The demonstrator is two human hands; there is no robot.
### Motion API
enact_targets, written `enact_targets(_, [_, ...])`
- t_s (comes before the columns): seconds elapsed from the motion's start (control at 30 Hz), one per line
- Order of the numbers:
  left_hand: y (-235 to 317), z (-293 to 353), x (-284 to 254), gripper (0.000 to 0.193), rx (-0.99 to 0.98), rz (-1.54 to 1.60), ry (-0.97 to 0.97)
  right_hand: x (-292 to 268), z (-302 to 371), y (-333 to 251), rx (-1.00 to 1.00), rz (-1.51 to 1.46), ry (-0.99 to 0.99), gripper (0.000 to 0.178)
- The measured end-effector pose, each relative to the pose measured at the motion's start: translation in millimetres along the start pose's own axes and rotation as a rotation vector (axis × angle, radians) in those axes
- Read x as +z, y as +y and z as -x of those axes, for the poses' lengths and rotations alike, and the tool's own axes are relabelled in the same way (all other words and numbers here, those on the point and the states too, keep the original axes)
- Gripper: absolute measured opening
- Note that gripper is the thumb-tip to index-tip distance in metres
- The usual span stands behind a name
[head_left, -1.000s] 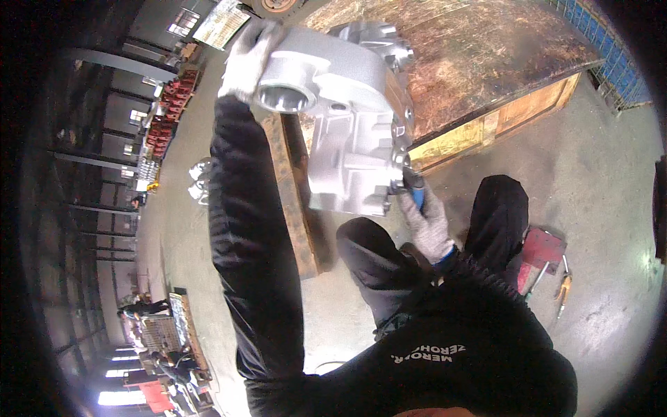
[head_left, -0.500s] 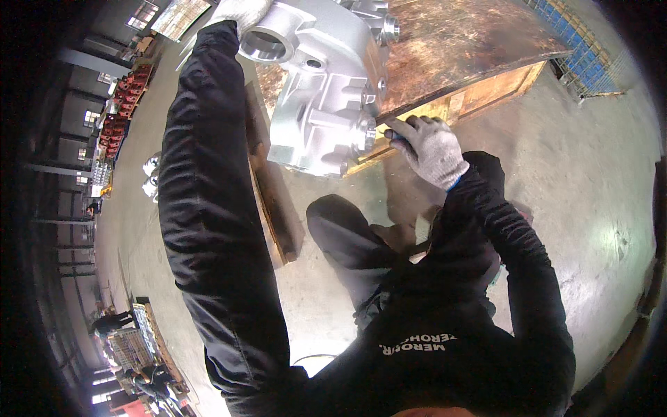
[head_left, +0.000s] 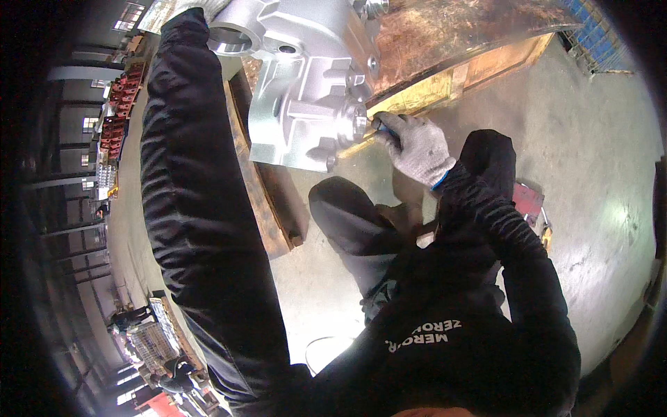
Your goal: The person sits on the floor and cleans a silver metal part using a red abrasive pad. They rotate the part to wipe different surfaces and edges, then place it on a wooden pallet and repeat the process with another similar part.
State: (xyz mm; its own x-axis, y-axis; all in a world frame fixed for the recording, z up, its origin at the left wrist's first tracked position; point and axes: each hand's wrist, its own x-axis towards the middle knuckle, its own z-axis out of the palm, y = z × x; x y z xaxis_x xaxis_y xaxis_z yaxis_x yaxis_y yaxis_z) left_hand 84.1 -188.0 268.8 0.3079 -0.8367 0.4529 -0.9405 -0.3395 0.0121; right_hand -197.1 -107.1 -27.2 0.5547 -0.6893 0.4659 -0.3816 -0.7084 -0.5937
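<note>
A large silver-grey cast-metal housing (head_left: 306, 83) with a round bore and ribbed walls stands at the near edge of a rusty brown steel plate (head_left: 458, 28), which rests on a pale wooden pallet frame (head_left: 445, 80); everything else can be placed from that housing. The left hand (head_left: 201, 7), in a light grey knit glove, sits at the housing's upper left corner beside the bore, right at the picture's top edge — so little of it shows that how far it is closed cannot be told, though the black sleeve (head_left: 201, 208) runs straight up to the casting. The right hand (head_left: 417, 147), gloved the same way, is at the housing's lower right, its fingers curled tight around a small blue-handled tool (head_left: 383, 130) whose tip meets a round boss on the casting's side. Against the frame half a second ago, the housing sits further right and lower in view and looks larger, the head having swung nearer; the right hand lies at the same lower right corner of the casting, and its tool shows more plainly. Below the housing a dark-trousered knee (head_left: 347, 222) bends over grey concrete floor (head_left: 590, 160), and a red object (head_left: 529, 201) lies on that floor further right. Far to the housing's lower left, other people (head_left: 170, 365) stand among wire crates.
</note>
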Motion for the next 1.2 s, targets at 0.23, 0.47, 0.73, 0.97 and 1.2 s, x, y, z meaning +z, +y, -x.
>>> enact_targets(0.23, [-5,0,-5,0.06,0.091,0.017,0.018,-11,18,-40,0.043,0.032,-0.11,0.028])
enact_targets(0.47, [13,15,-12,0.054,0.063,0.004,0.058,-50,2,-66,-0.065,0.081,-0.121,0.025])
enact_targets(0.73, [-1,4,4,0.053,0.049,0.105,0.05,-94,-80,-68,-0.131,0.255,-0.462,0.023])
enact_targets(0.97, [-27,-6,10,0.054,0.169,0.069,0.12,-105,-144,-48,-0.193,0.232,-0.672,0.035])
enact_targets(1.2, [-6,-2,6,0.054,0.079,0.176,0.042,-67,-113,39,0.135,-0.229,-0.659,0.036])
